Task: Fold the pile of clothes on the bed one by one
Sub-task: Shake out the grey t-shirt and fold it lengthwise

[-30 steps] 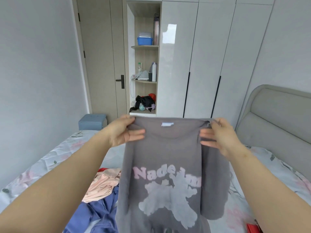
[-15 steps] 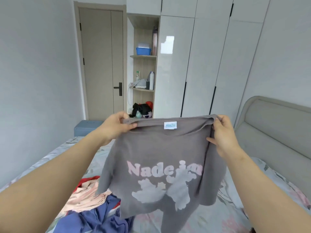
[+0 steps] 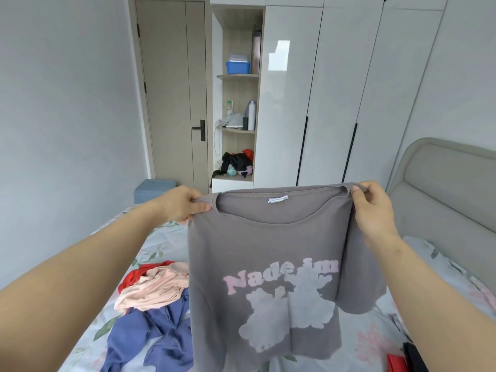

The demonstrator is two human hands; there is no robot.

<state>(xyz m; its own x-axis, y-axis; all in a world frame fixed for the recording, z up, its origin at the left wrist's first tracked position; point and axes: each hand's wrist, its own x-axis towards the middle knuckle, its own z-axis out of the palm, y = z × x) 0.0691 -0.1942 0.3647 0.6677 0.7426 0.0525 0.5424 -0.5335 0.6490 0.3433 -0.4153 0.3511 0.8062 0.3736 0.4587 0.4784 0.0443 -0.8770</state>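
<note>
**Both hands (image 3: 182,204) (image 3: 373,210) pinch grey T-shirt (image 3: 255,251) at the shoulders**

Left hand: thumb and curled fingers pinch the shirt's left shoulder seam, just beside the neck opening. Right hand: fingers are curled round the right shoulder seam, with the cloth bunched under them. Both arms are stretched forward.

T-shirt position: it is held up in the air above the bed (image 3: 166,245) and hangs freely from the two grip points. The neck opening faces up, and a small white label shows inside the back of the collar. The printed side faces the camera: pink lettering above a pale grey figure. The right sleeve hangs down below the right wrist.

Pile on the bed, to the left of the hanging shirt:
- pink garment (image 3: 158,288), crumpled, on top;
- red garment (image 3: 139,272), partly under the pink one;
- blue garment (image 3: 150,334), spread out nearest the camera.

The sheet has a floral print. A padded headboard (image 3: 442,189) stands at the right. Beyond the bed are a white wardrobe (image 3: 335,103), an open shelf unit (image 3: 239,76) and a closed door (image 3: 171,89).
</note>
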